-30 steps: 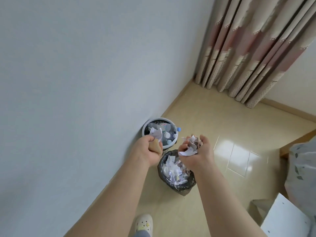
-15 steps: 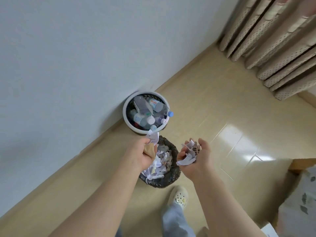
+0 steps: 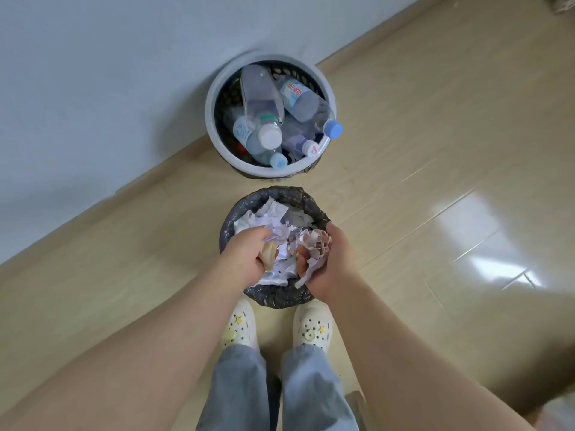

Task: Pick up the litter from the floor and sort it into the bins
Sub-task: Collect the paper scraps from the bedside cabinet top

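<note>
View: looking straight down at a person's two bare forearms, which reach forward over a bin on the floor (image 3: 420, 157).
Left hand (image 3: 247, 253): over the near-left part of the paper bin, knuckles up, fingers curled round a tan piece (image 3: 268, 251). Crumpled paper (image 3: 278, 235) shows at its fingertips. I cannot tell whether that paper is held or lies in the bin.
Right hand (image 3: 331, 265): over the near-right part of the same bin, cupped with the palm turned inward, fingers bent round a heap of torn paper scraps (image 3: 315, 247), white with reddish print.
Hands together: just beside each other, with paper filling the gap between them.
Paper bin (image 3: 229, 227): small and round, lined with a black liner bag (image 3: 280, 298), heaped to the rim with white waste paper (image 3: 275, 213).
Bottle bin (image 3: 212, 104): round, with a pale rim and dark mesh sides. It stands against the wall (image 3: 93, 73), just beyond the paper bin.
Plastic bottles (image 3: 263, 98): several clear ones lie crossed inside the bottle bin. One with a blue cap (image 3: 333, 129) rests on the rim.
Feet: cream clogs (image 3: 312, 329) with small charms, toes just beside the paper bin, below grey-blue trousers (image 3: 236, 390).
</note>
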The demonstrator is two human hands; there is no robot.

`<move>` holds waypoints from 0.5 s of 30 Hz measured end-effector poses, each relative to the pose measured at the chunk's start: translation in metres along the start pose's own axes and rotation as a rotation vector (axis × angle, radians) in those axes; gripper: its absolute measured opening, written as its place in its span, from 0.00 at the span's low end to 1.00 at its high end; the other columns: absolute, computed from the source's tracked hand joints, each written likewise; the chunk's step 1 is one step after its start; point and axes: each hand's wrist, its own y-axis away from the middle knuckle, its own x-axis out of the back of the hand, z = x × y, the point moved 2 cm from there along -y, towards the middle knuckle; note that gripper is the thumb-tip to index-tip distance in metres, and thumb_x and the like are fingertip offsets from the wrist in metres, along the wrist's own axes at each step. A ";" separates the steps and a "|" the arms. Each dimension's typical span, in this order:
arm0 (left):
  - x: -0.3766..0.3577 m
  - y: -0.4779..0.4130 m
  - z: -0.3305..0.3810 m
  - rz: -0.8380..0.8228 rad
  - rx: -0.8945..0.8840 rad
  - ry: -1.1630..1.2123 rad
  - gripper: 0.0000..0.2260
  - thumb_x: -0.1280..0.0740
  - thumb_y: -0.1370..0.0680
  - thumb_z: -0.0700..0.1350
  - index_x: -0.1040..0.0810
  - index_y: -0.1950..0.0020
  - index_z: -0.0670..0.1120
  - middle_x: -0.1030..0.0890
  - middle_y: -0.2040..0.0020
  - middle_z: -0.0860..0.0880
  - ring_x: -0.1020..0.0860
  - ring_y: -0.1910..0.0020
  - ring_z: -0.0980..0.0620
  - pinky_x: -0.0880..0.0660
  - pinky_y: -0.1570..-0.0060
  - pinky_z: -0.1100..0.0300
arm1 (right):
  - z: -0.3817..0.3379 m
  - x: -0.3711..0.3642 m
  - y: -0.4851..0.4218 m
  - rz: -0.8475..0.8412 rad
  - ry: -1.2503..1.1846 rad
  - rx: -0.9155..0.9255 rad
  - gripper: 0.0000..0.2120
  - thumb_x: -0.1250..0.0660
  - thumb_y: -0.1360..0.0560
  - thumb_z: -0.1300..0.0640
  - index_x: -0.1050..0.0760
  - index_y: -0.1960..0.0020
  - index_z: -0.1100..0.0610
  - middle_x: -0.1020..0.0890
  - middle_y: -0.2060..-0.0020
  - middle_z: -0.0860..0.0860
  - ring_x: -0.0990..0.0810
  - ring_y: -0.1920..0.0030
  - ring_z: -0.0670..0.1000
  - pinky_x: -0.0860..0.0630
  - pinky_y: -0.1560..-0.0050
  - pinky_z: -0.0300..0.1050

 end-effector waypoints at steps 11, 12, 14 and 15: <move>0.013 -0.034 -0.017 -0.106 0.004 0.028 0.14 0.34 0.23 0.47 0.28 0.39 0.47 0.30 0.45 0.47 0.28 0.48 0.47 0.26 0.59 0.55 | 0.008 0.019 -0.025 -0.047 0.113 0.010 0.25 0.42 0.22 0.40 0.34 0.29 0.48 0.34 0.28 0.50 0.35 0.29 0.55 0.39 0.28 0.54; 0.016 -0.035 -0.017 -0.094 0.007 0.042 0.14 0.34 0.23 0.47 0.29 0.38 0.47 0.30 0.44 0.47 0.28 0.48 0.47 0.26 0.61 0.55 | 0.009 0.017 -0.024 -0.035 0.144 0.023 0.26 0.43 0.22 0.40 0.39 0.26 0.46 0.39 0.25 0.50 0.41 0.25 0.56 0.44 0.27 0.58; 0.021 -0.036 -0.016 -0.079 0.017 0.058 0.13 0.34 0.22 0.47 0.29 0.39 0.47 0.29 0.47 0.47 0.26 0.51 0.48 0.27 0.56 0.55 | 0.010 0.012 -0.023 -0.051 0.153 0.037 0.26 0.47 0.21 0.41 0.42 0.24 0.47 0.42 0.24 0.50 0.45 0.24 0.57 0.47 0.27 0.60; 0.024 -0.037 -0.017 -0.072 0.018 0.059 0.12 0.35 0.22 0.47 0.29 0.40 0.47 0.29 0.50 0.47 0.26 0.54 0.49 0.27 0.54 0.55 | 0.009 0.010 -0.023 -0.065 0.147 0.038 0.26 0.48 0.20 0.41 0.43 0.24 0.47 0.42 0.24 0.50 0.45 0.24 0.58 0.47 0.26 0.59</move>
